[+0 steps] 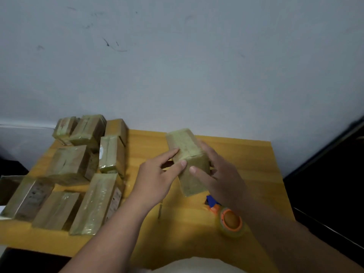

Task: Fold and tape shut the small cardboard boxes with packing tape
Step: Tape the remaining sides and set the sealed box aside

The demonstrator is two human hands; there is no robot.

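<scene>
A small cardboard box [186,146] covered in shiny tape is held tilted above the middle of the yellow table [246,164]. My left hand [157,174] touches its left side with thumb and forefinger stretched out along the box. My right hand [218,174] holds the right side, thumb on the near face and fingers behind it. A roll of clear packing tape on an orange and blue dispenser [229,219] lies on the table just below my right wrist.
Several taped boxes [92,201] are piled over the table's left half, reaching its back and left edges. A grey wall [177,66] rises right behind the table. Dark furniture [334,174] stands to the right.
</scene>
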